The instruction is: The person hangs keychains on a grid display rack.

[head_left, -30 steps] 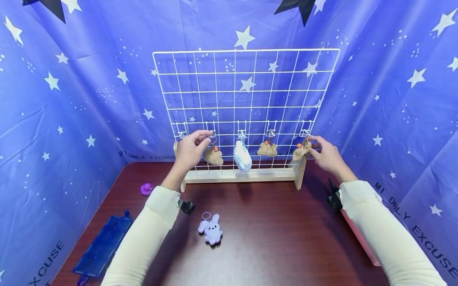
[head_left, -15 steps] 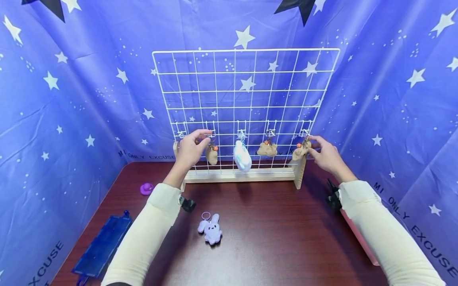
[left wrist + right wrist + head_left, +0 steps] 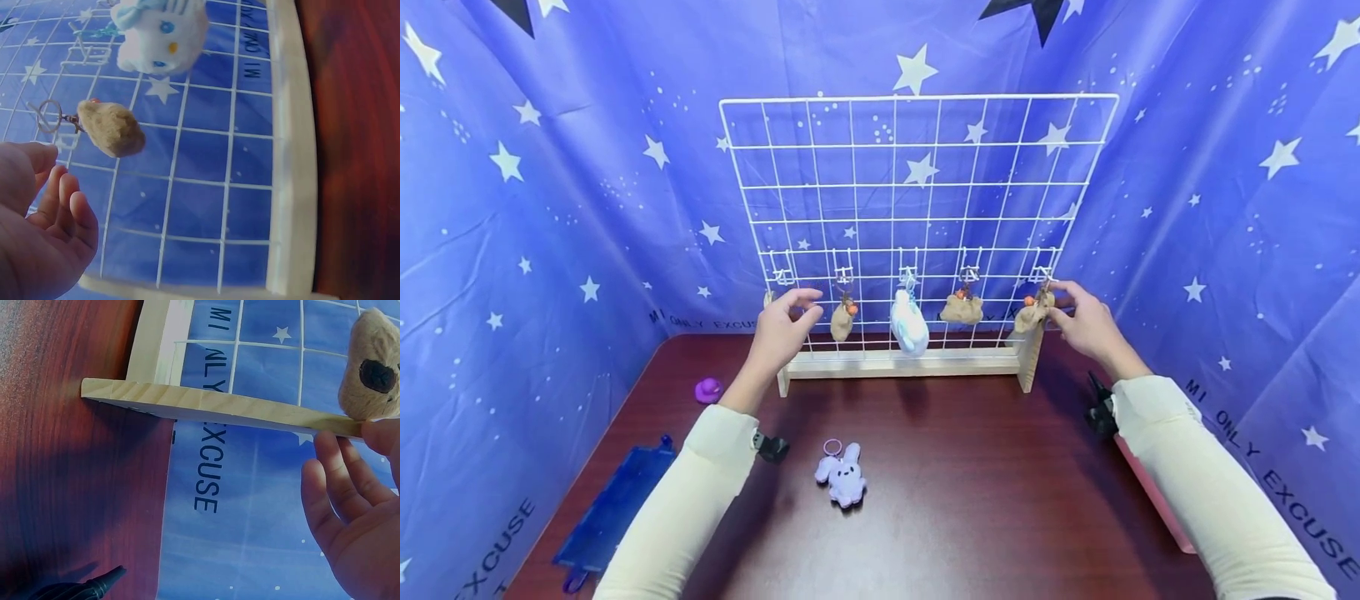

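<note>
A white wire grid rack (image 3: 913, 185) stands on a wooden base, with plush keychains hanging from hooks along its lower part. My left hand (image 3: 784, 333) is just left of a brown plush keychain (image 3: 842, 323), its thumb and index finger apart and holding nothing; the left wrist view shows a gap between hand and plush (image 3: 114, 129). At the rack's right end, my right hand (image 3: 1086, 321) pinches the edge of another brown plush keychain (image 3: 1032, 317). Its thumb meets that plush (image 3: 372, 372) in the right wrist view, where the index finger is out of sight.
A white cat plush (image 3: 910, 323) and a brown plush keychain (image 3: 962, 309) hang between the hands. On the table (image 3: 970, 467) lie a purple bunny keychain (image 3: 846, 482), a purple duck-like toy (image 3: 708, 390) and a blue pouch-like item (image 3: 613, 508). Something pink (image 3: 1153, 496) lies under the right forearm.
The left-hand brown plush has turned to a narrower side, and my left hand has let go and drawn back left. My right hand stays at the right-end keychain. The view shifts slightly.
</note>
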A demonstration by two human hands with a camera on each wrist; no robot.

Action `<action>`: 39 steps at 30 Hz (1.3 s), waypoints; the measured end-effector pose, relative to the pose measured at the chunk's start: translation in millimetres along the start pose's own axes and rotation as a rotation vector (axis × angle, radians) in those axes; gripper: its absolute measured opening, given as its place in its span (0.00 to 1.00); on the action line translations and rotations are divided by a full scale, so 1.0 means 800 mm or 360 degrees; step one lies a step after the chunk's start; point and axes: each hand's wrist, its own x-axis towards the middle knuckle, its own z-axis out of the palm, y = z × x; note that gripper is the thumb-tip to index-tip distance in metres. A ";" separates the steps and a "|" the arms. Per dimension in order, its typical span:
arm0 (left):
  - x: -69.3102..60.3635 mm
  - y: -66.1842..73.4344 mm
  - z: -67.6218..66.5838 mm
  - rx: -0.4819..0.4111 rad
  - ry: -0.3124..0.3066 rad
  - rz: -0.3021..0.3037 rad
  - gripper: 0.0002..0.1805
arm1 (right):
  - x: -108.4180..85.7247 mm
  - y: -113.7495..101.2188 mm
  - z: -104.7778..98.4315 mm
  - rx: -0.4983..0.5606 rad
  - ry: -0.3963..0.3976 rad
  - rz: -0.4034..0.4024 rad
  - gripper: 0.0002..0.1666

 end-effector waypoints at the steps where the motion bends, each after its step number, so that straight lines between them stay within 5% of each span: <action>1: -0.003 -0.003 -0.002 0.0027 -0.0012 0.0002 0.15 | 0.000 0.000 -0.001 -0.0004 0.0000 -0.0004 0.28; 7: -0.022 -0.017 -0.010 0.0129 -0.0108 0.0040 0.14 | 0.000 -0.002 -0.003 0.0007 -0.0033 0.0007 0.28; 15: -0.049 -0.039 -0.015 0.0213 -0.0359 0.0019 0.13 | -0.001 -0.003 -0.003 0.0013 -0.0039 0.0019 0.28; 28: -0.113 -0.086 0.018 0.0331 -0.0761 0.0134 0.12 | 0.001 -0.005 -0.003 0.0021 -0.0044 0.0028 0.29; 39: -0.131 -0.101 0.029 0.0387 -0.1093 0.0276 0.15 | 0.001 -0.003 -0.003 0.0043 -0.0054 0.0028 0.29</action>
